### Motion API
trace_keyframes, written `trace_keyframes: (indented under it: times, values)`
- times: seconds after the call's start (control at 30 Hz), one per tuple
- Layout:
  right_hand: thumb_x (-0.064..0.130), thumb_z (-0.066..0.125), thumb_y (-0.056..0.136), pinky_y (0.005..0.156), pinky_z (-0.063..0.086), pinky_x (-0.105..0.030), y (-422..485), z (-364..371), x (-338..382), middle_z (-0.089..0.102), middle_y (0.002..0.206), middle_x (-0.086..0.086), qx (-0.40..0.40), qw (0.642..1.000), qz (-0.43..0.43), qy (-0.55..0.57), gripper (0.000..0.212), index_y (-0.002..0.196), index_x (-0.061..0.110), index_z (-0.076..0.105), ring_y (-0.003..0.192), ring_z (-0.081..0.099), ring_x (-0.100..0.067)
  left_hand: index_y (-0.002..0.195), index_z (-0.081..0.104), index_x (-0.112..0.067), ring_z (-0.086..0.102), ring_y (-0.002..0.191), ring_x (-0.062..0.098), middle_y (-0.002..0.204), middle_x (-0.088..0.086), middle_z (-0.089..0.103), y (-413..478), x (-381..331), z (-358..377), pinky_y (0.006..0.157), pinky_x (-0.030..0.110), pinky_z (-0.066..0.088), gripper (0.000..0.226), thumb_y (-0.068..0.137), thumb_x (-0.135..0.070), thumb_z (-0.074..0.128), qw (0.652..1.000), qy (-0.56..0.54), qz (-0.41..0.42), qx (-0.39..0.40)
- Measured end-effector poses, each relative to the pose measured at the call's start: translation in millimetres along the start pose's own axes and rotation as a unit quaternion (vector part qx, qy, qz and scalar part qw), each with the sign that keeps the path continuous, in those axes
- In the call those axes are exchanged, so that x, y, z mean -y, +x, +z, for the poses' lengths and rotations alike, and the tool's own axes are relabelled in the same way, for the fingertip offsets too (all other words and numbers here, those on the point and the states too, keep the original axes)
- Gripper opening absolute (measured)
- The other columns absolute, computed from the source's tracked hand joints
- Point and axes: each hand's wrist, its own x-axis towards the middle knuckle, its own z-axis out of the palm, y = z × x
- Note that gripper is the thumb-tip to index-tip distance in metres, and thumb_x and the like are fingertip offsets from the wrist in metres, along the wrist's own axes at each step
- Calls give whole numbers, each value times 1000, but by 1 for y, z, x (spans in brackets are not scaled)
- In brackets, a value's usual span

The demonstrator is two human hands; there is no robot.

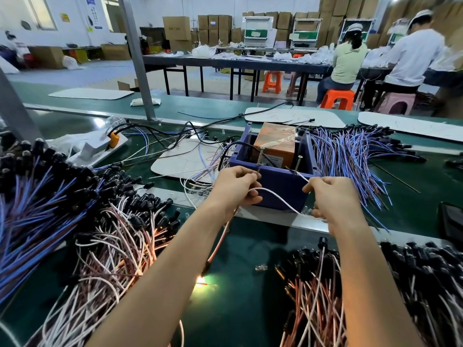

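Glowing at lower centre on the surface (250, 309), the bulb (201, 281) suggests this test is nearly done, left hand (234, 187) fingers pinching its pink lead (220, 244) and right hand (330, 199) fingers its white lead (275, 196) at the blue box (280, 191) screws (260, 156) mid-frame, with heaps of leads (112, 246) seemingly left.

1. We see white wire (275, 195), red-brown wire (220, 244).
2. Box (288, 181) dk blue; block (275, 144) in it orange.
3. Surface (250, 249) dk green.
4. Left pile (37, 221) blue/purple, near pile (112, 246) pink+white w/ black caps.
5. Stool (337, 97) orange, another stool (395, 102) pink.
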Motion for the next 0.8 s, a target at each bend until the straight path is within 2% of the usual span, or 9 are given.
trace_keyframes:
  times: [0.1,0.17,0.3,0.43,0.5,0.57,0.67,0.73,0.8]
  values:
    - [6,53,89,39,32,-23,-2,-7,6,38,40,5,30,997,0,69,24,66,6,61,35,30,-12,87,66,-10,46,45,5,65,-2,63,-8,-9,-6,43,18,42,19,97,-7,50,988,124,12,95]
    - [12,50,94,37,33,-20,-7,-18,14,33,37,7,97,980,5,173,26,71,5,62,34,30,-10,83,69,-14,39,44,5,63,-6,65,-14,-17,-8,42,16,32,23,96,-7,51,973,167,21,158]
    - [27,38,96,44,45,-25,-22,-42,35,38,45,1,305,885,-43,350,43,75,8,71,41,40,-15,74,73,-16,39,46,3,62,-1,63,-33,-35,-1,46,16,28,30,89,-3,50,944,171,55,277]
    - [38,35,87,53,50,-26,-30,-46,42,51,53,-4,411,808,-66,417,50,83,10,75,48,49,-18,59,72,-18,46,55,5,60,-7,62,-65,-54,3,55,13,38,24,67,-10,50,890,108,94,433]
    - [39,30,92,50,50,-27,-29,-42,39,54,55,-6,405,824,-32,395,55,84,9,75,49,51,-19,57,69,-7,45,57,11,59,-9,60,-79,-59,5,56,17,38,26,68,-3,46,841,135,100,515]
    - [37,26,99,47,50,-28,-27,-36,37,57,58,-9,368,877,-4,308,57,87,6,72,50,53,-20,73,70,7,45,60,19,62,-3,60,-86,-56,12,58,20,39,28,73,6,41,783,201,94,581]
    - [33,25,103,49,53,-30,-27,-30,40,60,61,-10,343,911,15,228,53,91,5,68,50,55,-21,92,64,19,52,65,12,78,24,61,-96,-40,25,68,18,44,25,86,8,43,715,285,13,638]
    - [31,27,104,52,54,-32,-30,-29,44,61,62,-11,329,923,12,198,50,92,5,68,52,55,-22,100,62,19,56,76,13,102,36,63,-100,-32,24,78,20,46,26,91,2,46,689,348,-21,636]
    - [30,31,104,53,55,-32,-33,-30,45,62,64,-11,315,935,10,163,47,91,6,69,53,56,-22,105,64,14,58,96,21,118,29,62,-108,-32,7,92,29,45,32,86,-8,50,691,377,-8,616]
